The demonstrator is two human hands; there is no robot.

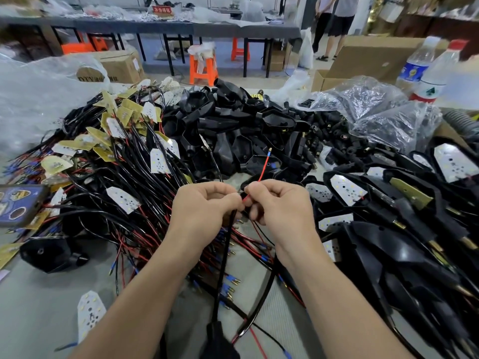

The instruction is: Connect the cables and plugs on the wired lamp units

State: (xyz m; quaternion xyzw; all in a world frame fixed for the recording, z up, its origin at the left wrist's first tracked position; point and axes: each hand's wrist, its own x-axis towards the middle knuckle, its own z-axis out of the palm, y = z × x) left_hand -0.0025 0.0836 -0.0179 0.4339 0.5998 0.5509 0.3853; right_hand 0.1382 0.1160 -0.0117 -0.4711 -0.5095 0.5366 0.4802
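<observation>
- Red wire point(263, 169) pinched in the right hand point(282, 206), tip pointing up.
- Black cable point(226, 255) gripped by the left hand point(204, 206), hanging down.
- Both hands meet above the wire pile point(124, 156).

Partial "DTY" on cardboard box point(114, 66); blurred Chinese chars on red sign point(162, 9); bottle labels point(412, 71) illegible.

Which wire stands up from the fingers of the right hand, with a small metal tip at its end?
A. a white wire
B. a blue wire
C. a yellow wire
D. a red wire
D: the right hand pinches a thin red wire that rises above it to a metal tip, while the left hand grips a black cable.
</observation>
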